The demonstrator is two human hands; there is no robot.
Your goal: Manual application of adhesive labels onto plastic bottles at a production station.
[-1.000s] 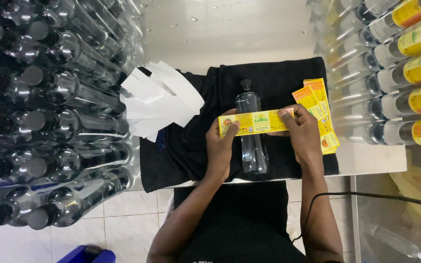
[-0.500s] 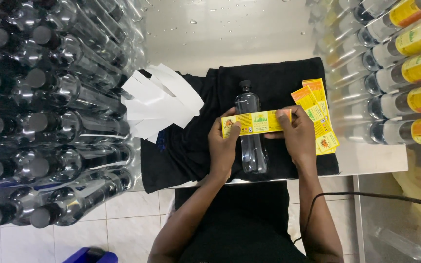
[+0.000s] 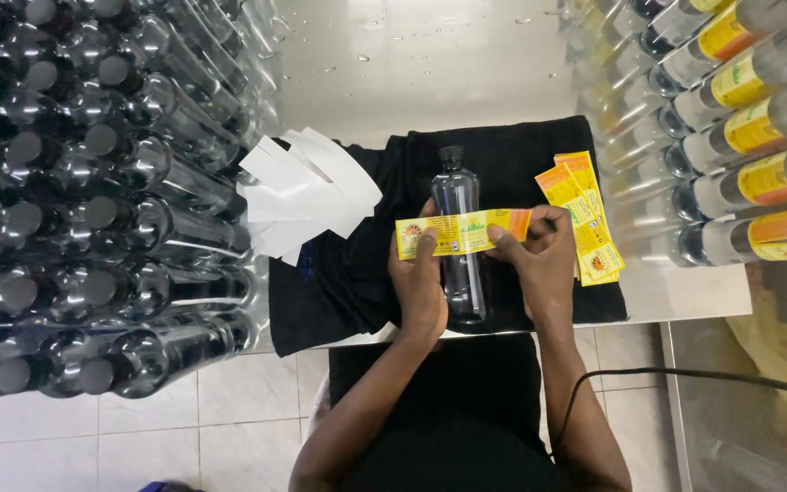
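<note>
A clear plastic bottle (image 3: 459, 246) with a dark cap lies lengthwise on a black cloth (image 3: 512, 155) spread over the steel bench (image 3: 430, 64). Across the bottle's middle, a yellow label (image 3: 462, 232) is stretched flat: the left hand (image 3: 419, 278) pinches its left end between thumb and fingers, and the right hand (image 3: 539, 264) pinches its right end the same way. Right of the bottle lies a small stack of spare labels (image 3: 585, 214); left of it, white backing strips (image 3: 307, 191). The likely trouble is a crooked or wrinkled label, should the round bottle roll on the cloth or one end touch down first.
</note>
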